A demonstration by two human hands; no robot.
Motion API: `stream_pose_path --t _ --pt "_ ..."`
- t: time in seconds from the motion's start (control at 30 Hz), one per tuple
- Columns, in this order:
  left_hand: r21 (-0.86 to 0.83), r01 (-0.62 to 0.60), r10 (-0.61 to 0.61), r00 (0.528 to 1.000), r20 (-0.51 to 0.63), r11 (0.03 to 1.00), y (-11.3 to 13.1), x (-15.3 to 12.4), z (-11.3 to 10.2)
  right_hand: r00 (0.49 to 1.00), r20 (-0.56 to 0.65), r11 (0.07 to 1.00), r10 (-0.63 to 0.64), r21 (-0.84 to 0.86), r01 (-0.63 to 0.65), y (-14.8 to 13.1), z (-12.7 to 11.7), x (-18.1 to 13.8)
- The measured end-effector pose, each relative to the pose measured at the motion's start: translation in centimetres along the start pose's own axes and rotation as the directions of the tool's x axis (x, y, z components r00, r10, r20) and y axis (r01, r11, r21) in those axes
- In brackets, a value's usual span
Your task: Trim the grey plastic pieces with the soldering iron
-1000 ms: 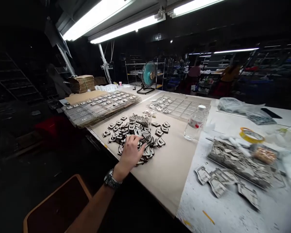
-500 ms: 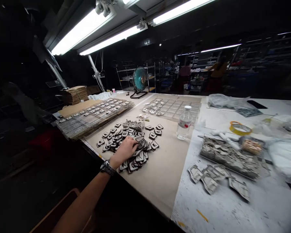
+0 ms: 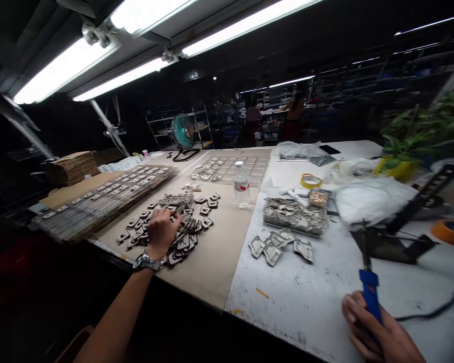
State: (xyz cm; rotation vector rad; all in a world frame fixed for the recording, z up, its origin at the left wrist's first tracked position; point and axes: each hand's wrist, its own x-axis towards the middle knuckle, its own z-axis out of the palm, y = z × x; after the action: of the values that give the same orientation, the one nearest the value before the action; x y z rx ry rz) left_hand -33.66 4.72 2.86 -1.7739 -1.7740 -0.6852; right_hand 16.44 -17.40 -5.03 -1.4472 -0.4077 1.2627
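My left hand (image 3: 163, 228), with a metal watch (image 3: 146, 262) on its wrist, is over a heap of small dark-edged frame-like pieces (image 3: 185, 237). Its fingers are curled in; what they hold, if anything, is hidden. A bag of small grey parts (image 3: 176, 200) lies just beyond that hand. At the lower right, my right hand (image 3: 374, 325) is closed around the blue handle of a soldering iron (image 3: 370, 290). The iron's metal shaft points up and away, in front of a black metal stand (image 3: 395, 247).
A water bottle (image 3: 242, 186) stands mid-table. To its right are a tray of grey pieces (image 3: 295, 217), several loose grey pieces (image 3: 273, 252), yellow tape (image 3: 310, 181), orange tape (image 3: 452, 233) and plastic bags (image 3: 374, 199). Stacked panels (image 3: 98, 201) lie left; a fan (image 3: 183, 132) stands behind.
The view has swung to the right. My right hand with the soldering iron has come into sight. My left hand has lifted slightly at the heap, fingers more curled.
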Motion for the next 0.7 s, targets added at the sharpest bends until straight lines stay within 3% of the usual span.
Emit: stream_pose_path --t 0.1,0.2,0.3,0.43,0.53,0.7 --pt "-0.082 -0.108 0.097 0.987 -0.126 0.991 3.6 -0.3 -0.6 0.986 0.119 0.991 -0.117 0.084 0.108 -2.1 1.2 -1.9" --pt "-0.301 -0.251 0.205 0.963 -0.176 0.92 10.1 -1.2 -1.3 0.949 0.219 0.973 -0.227 0.1 0.209 -5.2 1.6 -1.5" --pt "-0.551 -0.305 0.257 0.952 -0.165 0.776 17.8 -1.8 -1.3 0.911 0.218 0.936 -0.351 0.074 0.343 -8.3 1.6 1.0" --pt "-0.826 -0.223 0.273 0.958 -0.088 0.517 25.8 -1.9 0.3 0.817 0.123 0.813 -0.563 -0.095 0.575 -11.5 2.8 5.8" --pt "-0.872 -0.197 0.279 0.958 -0.073 0.448 28.2 -2.3 1.7 0.751 0.147 0.72 -0.644 -0.217 0.659 -13.1 4.7 9.4" --pt "-0.859 -0.226 0.28 0.955 -0.101 0.46 27.1 -3.9 2.7 0.739 0.239 0.632 -0.63 -0.394 0.667 -15.2 9.3 14.2"
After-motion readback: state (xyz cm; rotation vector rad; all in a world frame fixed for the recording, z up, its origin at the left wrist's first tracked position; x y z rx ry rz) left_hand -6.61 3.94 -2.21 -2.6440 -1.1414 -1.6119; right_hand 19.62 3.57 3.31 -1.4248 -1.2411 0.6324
